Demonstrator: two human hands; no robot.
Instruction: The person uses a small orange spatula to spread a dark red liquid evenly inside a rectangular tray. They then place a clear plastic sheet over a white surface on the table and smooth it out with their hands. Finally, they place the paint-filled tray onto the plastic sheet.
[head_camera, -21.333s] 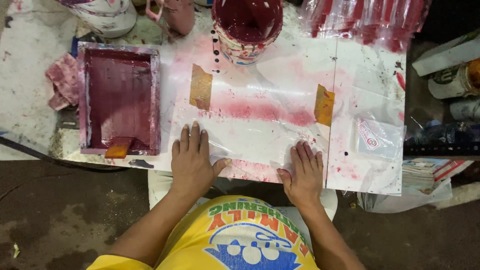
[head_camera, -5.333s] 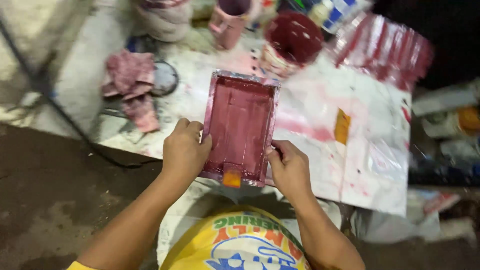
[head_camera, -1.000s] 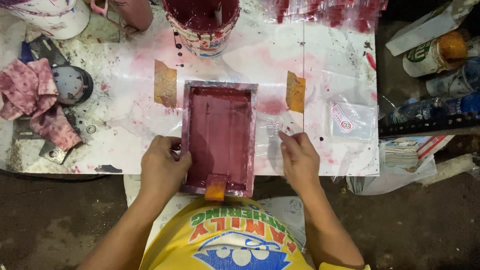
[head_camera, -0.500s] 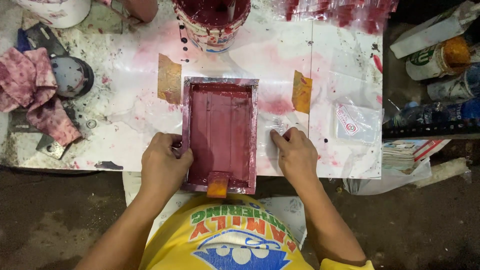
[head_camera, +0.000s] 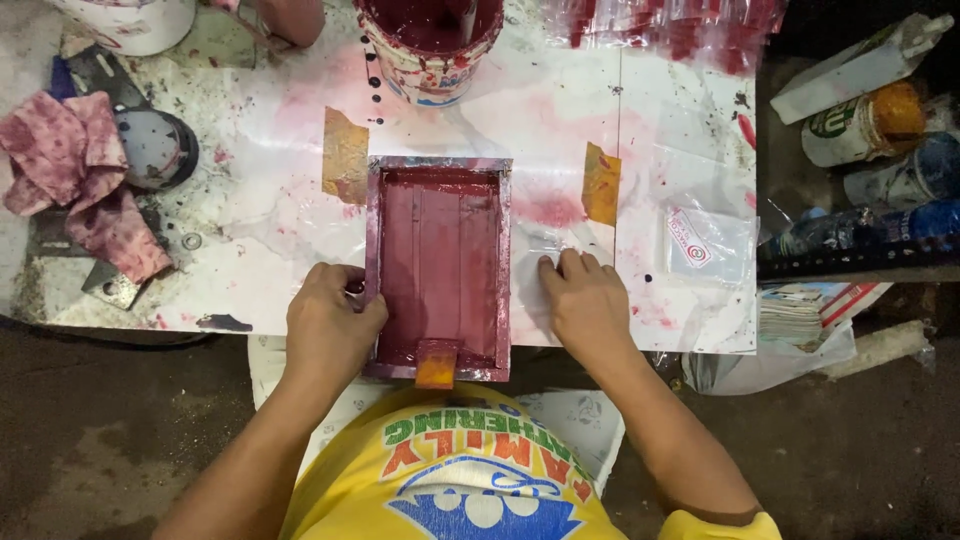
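A white, paint-stained table top (head_camera: 270, 270) covered with clear plastic sheeting is seen from above, and everything else is placed here relative to the red screen frame (head_camera: 438, 265) lying flat at its near middle. The frame is a rectangle with a dark red mesh inside and a pinkish rim, its near end reaching past the table's front edge; a small orange-taped squeegee (head_camera: 436, 363) rests inside that near end.

Beyond the frame's far end a bucket of red paint (head_camera: 430, 40) stands. To the far left of the frame a heap of pink-stained rags (head_camera: 85, 185) lies beside a round grey lid (head_camera: 155, 150). Two strips of yellowish tape (head_camera: 345, 157) are stuck to the sheeting, one just left and one just right of the frame's far corners. Further right of the frame a small clear plastic bag (head_camera: 705, 245) with a red print is seen.

The left hand (head_camera: 330, 325) is curled closed against the frame's left rail near its front corner, gripping it. The right hand (head_camera: 585, 300) is laid open, palm down, fingers together, on the plastic sheeting just right of the frame, not touching the rail.
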